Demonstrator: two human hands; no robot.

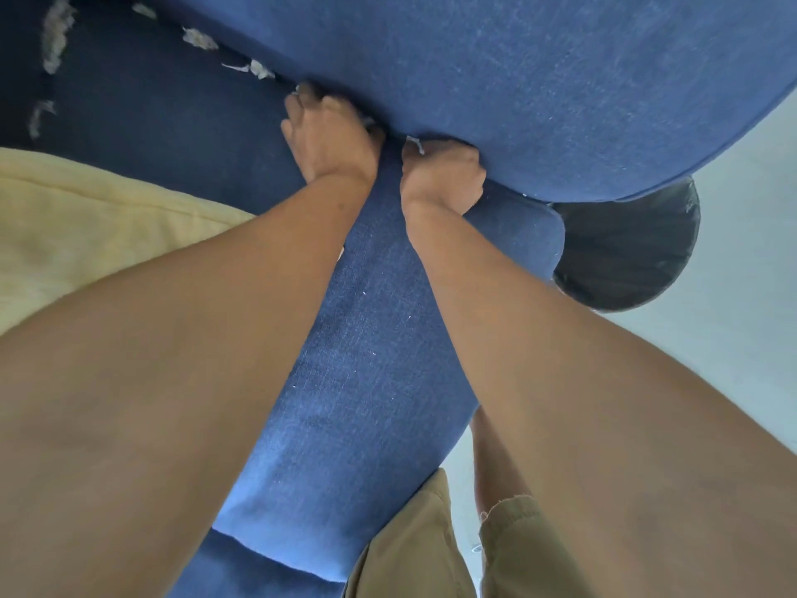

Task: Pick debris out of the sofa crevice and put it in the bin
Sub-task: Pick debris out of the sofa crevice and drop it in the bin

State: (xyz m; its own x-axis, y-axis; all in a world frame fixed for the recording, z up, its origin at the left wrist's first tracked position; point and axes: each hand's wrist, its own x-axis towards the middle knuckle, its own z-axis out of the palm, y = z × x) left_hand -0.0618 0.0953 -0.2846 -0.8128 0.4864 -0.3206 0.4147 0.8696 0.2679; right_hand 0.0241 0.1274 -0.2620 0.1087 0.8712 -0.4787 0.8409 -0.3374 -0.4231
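Note:
Both my hands reach into the crevice between the blue sofa seat and the blue armrest. My left hand has its fingers curled into the gap, with white bits at its fingertips. My right hand is a fist pressed against the armrest, with a small white scrap sticking out of it. More white paper debris lies along the crevice further left, and another piece sits close to my left hand. A black bin stands on the floor beyond the sofa's end.
A pale yellow cushion or blanket lies on the seat at left. More white scraps lie on the dark back area at upper left. Light floor shows at right. My khaki shorts and leg are at the bottom.

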